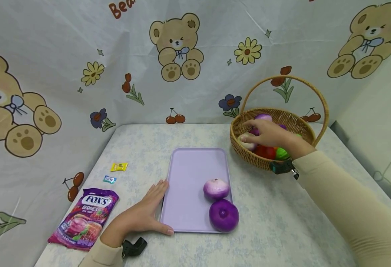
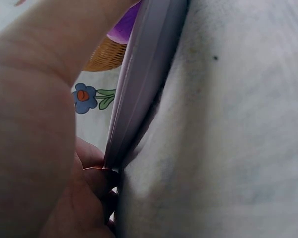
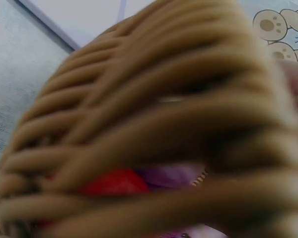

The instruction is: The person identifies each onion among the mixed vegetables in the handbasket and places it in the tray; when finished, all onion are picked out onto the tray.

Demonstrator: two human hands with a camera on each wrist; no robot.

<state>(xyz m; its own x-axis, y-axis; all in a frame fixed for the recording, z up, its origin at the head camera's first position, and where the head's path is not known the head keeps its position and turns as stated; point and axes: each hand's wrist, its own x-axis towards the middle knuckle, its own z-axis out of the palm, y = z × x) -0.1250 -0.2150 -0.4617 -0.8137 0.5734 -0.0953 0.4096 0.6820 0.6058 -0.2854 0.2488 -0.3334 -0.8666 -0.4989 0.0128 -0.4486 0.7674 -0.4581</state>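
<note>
My left hand (image 1: 146, 212) rests along the left side of a lilac tray (image 1: 188, 178), its fingers on the long edge and its thumb at the near corner. In the left wrist view the fingers (image 2: 92, 181) touch the tray's rim. On the tray's right side lie a purple-and-white onion (image 1: 216, 189) and a round, dark purple vegetable (image 1: 224, 215) that overlaps the rim. My right hand (image 1: 270, 133) is inside a wicker basket (image 1: 253, 158), spread over a pale onion (image 1: 247, 142). The basket's blurred weave (image 3: 139, 109) hides most of that hand in the right wrist view.
Red (image 1: 265, 152), green (image 1: 282, 154) and purple (image 1: 263, 117) items also lie in the basket, under its tall arched handle (image 1: 323, 107). A purple candy bag (image 1: 85, 218), a yellow sweet (image 1: 119, 167) and a blue one (image 1: 109, 179) lie at the left.
</note>
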